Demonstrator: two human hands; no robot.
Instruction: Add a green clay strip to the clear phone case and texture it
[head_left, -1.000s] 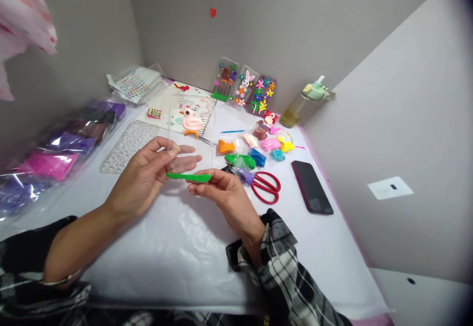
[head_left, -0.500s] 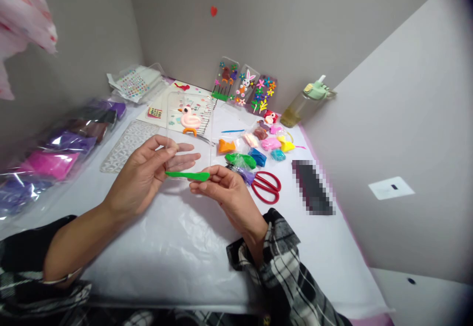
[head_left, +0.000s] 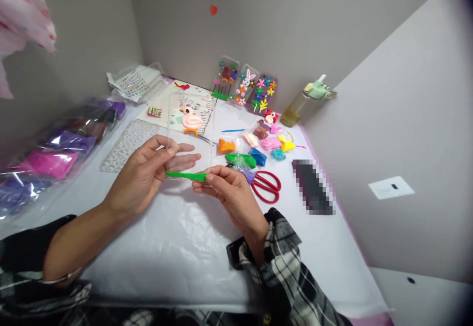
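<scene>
A clear phone case [head_left: 190, 146] is held upright by my left hand [head_left: 146, 173], thumb on the near face and fingers showing through from behind. On the case sits a pale pink clay duck [head_left: 192, 118] with an orange beak and orange feet [head_left: 191, 132]. A strip of green clay [head_left: 185, 175] runs along the case's lower edge. My right hand [head_left: 227, 185] pinches the right end of this strip at the case's lower right corner, thumb in front and fingers behind.
Clay packets [head_left: 271, 143] in several colours and red-handled scissors [head_left: 266, 186] lie to the right. Decorated cases [head_left: 244, 87] lean on the back wall beside a bottle [head_left: 303, 102]. Bagged clay [head_left: 51, 163] lines the left, near a textured sheet [head_left: 125, 146]. A pixelated dark object [head_left: 313, 187] lies far right.
My right thumb has moved slightly right and up onto the end of the green strip, covering its tip. The case has shifted very slightly to the right; my left hand keeps its hold.
</scene>
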